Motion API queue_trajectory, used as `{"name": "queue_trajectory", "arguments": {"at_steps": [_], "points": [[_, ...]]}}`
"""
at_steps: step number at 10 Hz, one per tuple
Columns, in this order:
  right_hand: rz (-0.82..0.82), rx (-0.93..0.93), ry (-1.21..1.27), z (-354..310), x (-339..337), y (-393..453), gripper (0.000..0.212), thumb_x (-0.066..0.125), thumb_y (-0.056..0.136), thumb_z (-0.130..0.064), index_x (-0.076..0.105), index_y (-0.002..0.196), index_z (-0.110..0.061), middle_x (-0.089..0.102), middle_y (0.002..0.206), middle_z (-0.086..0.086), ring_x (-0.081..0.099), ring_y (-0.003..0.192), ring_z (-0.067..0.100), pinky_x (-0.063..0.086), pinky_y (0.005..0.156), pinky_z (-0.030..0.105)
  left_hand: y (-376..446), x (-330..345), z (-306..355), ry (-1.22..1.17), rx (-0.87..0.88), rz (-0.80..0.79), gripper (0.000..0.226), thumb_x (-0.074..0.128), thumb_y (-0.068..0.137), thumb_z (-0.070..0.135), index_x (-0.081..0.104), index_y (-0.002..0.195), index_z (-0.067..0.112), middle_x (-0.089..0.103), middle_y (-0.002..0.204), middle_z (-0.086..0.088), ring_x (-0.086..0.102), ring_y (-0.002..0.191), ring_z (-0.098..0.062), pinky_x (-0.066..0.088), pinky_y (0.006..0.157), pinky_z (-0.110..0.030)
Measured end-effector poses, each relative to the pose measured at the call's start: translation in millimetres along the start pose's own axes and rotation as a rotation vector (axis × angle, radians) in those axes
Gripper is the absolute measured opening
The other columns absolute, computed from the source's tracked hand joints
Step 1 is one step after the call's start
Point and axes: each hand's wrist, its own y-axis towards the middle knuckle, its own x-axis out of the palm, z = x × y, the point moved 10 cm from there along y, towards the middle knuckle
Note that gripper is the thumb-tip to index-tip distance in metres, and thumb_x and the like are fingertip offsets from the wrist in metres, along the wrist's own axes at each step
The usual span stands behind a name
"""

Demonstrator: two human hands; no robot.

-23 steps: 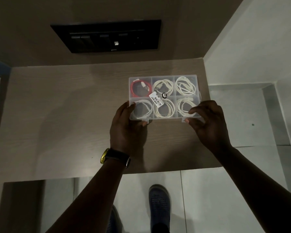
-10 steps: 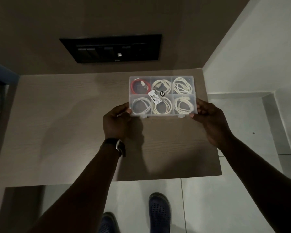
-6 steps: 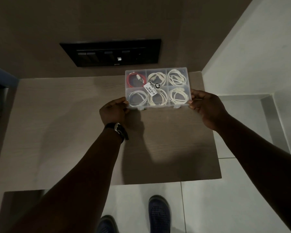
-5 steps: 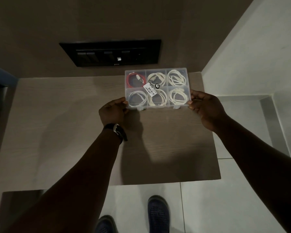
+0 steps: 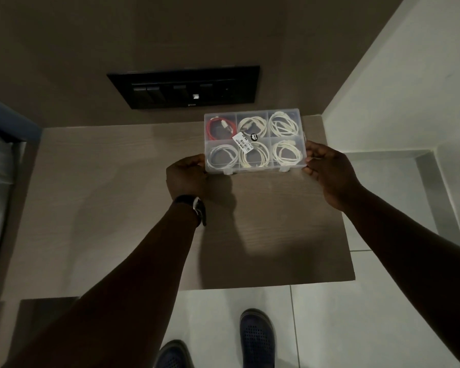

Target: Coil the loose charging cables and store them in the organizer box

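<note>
— What did the hands hold?
— The left hand [image 5: 187, 179] and right hand [image 5: 329, 171] each grasped one end of the closed organizer box [image 5: 254, 140].
— And where was the box?
— Over the worktop's [image 5: 117, 187] far edge, just below the black switch panel [image 5: 186, 88], one red cable [image 5: 219, 127] and five white coiled inside.

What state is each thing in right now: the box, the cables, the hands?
Clear plastic six-compartment organizer box: lid closed, held at both ends, near the table's back edge.
Red cable: coiled, in the back-left compartment.
Five white cables: coiled, one in each remaining compartment.
Left hand: gripping the box's left end.
Right hand: gripping the box's right end.
Black wristwatch: worn on the left wrist.
Wood-grain table: holds no loose cables.
</note>
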Motion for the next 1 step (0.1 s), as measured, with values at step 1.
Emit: {"name": "queue_trajectory", "arguments": {"at_steps": [1], "points": [[0.052, -0.160, -0.155, -28.4, 1.0, -16.2, 0.031, 0.052, 0.095, -0.009, 0.070, 0.089, -0.034, 0.073, 0.079, -0.014, 0.070, 0.079, 0.005, 0.058, 0.071, 0.035, -18.2, -9.5, 24.3, 0.110, 0.122, 0.062, 0.025, 0.060, 0.089, 0.009, 0.075, 0.107, 0.016, 0.073, 0.117, -0.007, 0.064, 0.114, -0.022, 0.045, 0.104, -0.030]]}}
